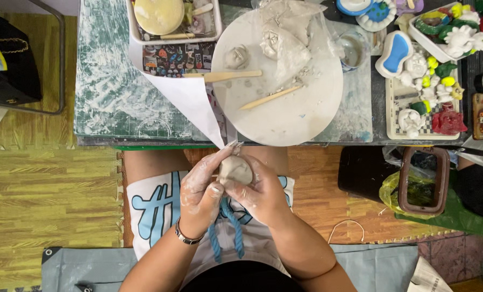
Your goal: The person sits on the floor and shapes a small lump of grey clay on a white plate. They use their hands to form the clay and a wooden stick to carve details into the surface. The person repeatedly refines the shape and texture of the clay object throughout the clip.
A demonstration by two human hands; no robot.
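**Both hands cupped round a lump of clay**

From overhead: the left hand (201, 192) and right hand (260, 194) pinch a grey clay lump (235, 170) between thumbs and fingers, over the lap. At twelve o'clock sits a round board (295, 116) with two wooden sticks (268, 98).

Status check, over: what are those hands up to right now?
Left hand and right hand both cupped around clay lump, over the lap. Round board and wooden tools sit untouched. Nothing obstructing.

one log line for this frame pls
left hand: on clay lump | right hand: on clay lump | site: over lap | round board: two wooden tools
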